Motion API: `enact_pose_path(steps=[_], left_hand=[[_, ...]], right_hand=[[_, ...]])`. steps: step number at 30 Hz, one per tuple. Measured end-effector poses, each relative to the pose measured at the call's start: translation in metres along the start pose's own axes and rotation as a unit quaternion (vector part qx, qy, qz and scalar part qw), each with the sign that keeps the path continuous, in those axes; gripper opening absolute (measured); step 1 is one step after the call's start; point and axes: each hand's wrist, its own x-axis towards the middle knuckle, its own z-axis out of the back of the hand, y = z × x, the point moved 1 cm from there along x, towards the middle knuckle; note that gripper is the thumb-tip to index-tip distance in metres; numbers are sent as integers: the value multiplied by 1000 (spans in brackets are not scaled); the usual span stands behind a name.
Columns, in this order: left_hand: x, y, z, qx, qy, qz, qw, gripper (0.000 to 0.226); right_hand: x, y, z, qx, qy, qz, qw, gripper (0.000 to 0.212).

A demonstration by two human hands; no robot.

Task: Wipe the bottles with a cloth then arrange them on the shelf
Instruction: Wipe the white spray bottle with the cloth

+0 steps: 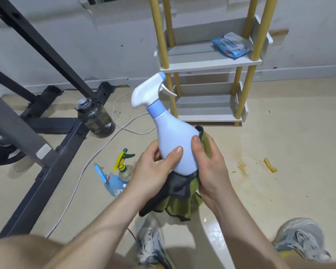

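Note:
A pale blue spray bottle (pixel 173 136) with a white trigger head is held up in front of me, tilted left. My left hand (pixel 153 167) grips its lower body, thumb across the front. My right hand (pixel 211 164) presses a green and dark grey cloth (pixel 175 200) against the bottle's right side and base, thumb on the bottle. On the floor to the left lie a blue spray bottle (pixel 109 181) and a clear bottle with a yellow and green trigger (pixel 124 164). A dark translucent jug (pixel 95 117) stands further back.
A white shelf with yellow posts (pixel 211 63) stands against the wall; a blue wipes pack (pixel 231 45) lies on its upper board. A dark metal frame (pixel 47 152) fills the left. A white cable (pixel 97 152) crosses the floor. Orange stains (pixel 270 165) are on the right.

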Motion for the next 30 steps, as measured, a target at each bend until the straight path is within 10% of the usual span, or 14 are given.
enact_pose_path(steps=[6, 11, 17, 24, 30], left_hand=[[27, -66, 100, -83, 51, 51, 994, 63], [35, -70, 126, 126, 82, 11, 989, 42], [72, -36, 119, 356, -19, -75, 931, 20], [173, 46, 107, 594, -41, -42, 802, 27], [250, 132, 108, 615, -10, 122, 779, 30]], right_hand=[[29, 3, 13, -58, 79, -2, 995, 64], [51, 5, 3, -158, 161, 4, 974, 47], [71, -25, 2, -357, -39, -13, 933, 24], [66, -51, 16, -53, -67, -230, 969, 18], [84, -100, 29, -101, -33, -280, 954, 26]])
